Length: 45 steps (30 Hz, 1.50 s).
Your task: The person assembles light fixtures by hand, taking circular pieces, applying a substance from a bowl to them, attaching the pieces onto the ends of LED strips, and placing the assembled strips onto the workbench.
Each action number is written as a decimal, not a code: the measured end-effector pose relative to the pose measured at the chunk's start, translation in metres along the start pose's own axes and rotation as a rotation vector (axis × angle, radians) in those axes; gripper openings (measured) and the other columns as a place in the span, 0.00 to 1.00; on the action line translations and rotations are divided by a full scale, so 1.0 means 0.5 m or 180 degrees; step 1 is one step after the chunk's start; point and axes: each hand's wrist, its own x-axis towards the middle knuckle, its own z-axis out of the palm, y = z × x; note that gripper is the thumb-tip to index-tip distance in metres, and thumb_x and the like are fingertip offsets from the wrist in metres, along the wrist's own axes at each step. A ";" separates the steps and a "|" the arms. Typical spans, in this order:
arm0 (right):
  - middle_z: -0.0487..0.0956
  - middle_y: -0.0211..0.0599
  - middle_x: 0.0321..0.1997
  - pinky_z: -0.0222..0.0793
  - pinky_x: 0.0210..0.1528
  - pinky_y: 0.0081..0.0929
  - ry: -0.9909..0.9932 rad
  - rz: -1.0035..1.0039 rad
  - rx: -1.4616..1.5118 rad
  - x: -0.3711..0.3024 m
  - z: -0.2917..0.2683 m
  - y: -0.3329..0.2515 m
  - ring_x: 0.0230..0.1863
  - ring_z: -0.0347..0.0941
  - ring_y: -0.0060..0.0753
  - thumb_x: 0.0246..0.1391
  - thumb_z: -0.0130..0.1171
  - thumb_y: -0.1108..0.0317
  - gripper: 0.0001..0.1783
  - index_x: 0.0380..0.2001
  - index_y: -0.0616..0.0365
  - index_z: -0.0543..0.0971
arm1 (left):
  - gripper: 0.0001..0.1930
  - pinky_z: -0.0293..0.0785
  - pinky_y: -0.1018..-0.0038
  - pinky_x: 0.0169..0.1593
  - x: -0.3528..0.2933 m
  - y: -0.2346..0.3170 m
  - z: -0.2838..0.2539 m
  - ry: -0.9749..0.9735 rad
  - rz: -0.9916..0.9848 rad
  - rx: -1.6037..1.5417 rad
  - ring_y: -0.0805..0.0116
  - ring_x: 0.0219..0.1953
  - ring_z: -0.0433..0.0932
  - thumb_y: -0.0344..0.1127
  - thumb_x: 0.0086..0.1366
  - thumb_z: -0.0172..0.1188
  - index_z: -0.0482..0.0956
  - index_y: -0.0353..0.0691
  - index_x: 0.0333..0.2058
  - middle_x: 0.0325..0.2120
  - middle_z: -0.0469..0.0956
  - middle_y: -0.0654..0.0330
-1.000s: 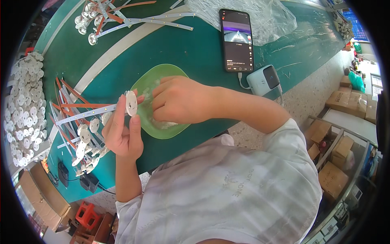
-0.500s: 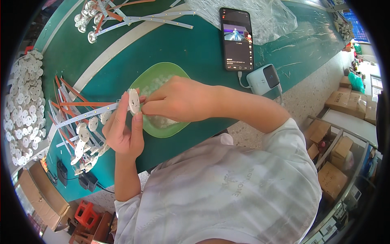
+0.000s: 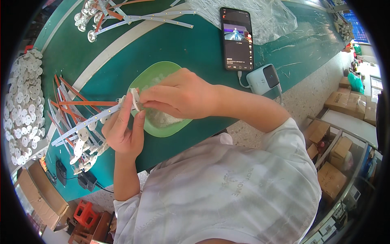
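The left hand (image 3: pixel 122 132) holds a white strip (image 3: pixel 87 124), its fingers closed around one end. The right hand (image 3: pixel 178 95) pinches a small white disc (image 3: pixel 134 99) onto it, seemingly, above the green bowl (image 3: pixel 162 126) on the counter (image 3: pixel 195 49).

L (image 3: pixel 124 132) + R hands (image 3: pixel 178 97) pinched together

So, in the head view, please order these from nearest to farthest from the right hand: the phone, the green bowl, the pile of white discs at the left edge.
1. Green bowl: directly under the right hand.
2. Phone: beyond it, up and to the right.
3. Pile of white discs: far left edge of the table.
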 end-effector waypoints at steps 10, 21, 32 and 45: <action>0.84 0.33 0.32 0.76 0.27 0.27 0.0510 -0.0306 0.0200 0.004 0.003 0.008 0.28 0.81 0.35 0.49 0.72 0.72 0.06 0.33 0.54 0.86 | 0.27 0.72 0.79 0.34 -0.008 0.003 0.001 0.0077 0.0005 0.0004 0.70 0.23 0.75 0.21 0.56 0.70 0.79 0.30 0.57 0.30 0.84 0.49; 0.84 0.34 0.31 0.76 0.29 0.30 0.0619 -0.0171 0.0263 0.004 0.009 -0.001 0.30 0.81 0.36 0.46 0.69 0.78 0.12 0.35 0.53 0.86 | 0.26 0.64 0.82 0.25 -0.012 -0.003 0.011 0.0548 0.0113 -0.0178 0.77 0.17 0.67 0.25 0.53 0.75 0.82 0.31 0.53 0.22 0.82 0.57; 0.84 0.35 0.30 0.76 0.27 0.26 0.0549 -0.0250 0.0194 0.003 0.010 -0.006 0.28 0.81 0.34 0.43 0.71 0.79 0.13 0.36 0.57 0.86 | 0.26 0.70 0.81 0.28 -0.008 0.007 0.008 0.0458 0.0174 0.0060 0.73 0.20 0.75 0.25 0.53 0.75 0.83 0.30 0.52 0.24 0.83 0.54; 0.86 0.35 0.37 0.78 0.35 0.25 -0.0007 0.0403 0.1682 0.011 -0.006 -0.001 0.35 0.82 0.33 0.51 0.70 0.79 0.12 0.38 0.54 0.89 | 0.27 0.71 0.82 0.34 -0.027 0.002 -0.005 0.0504 0.0080 -0.0481 0.74 0.25 0.78 0.21 0.55 0.74 0.80 0.28 0.55 0.30 0.85 0.51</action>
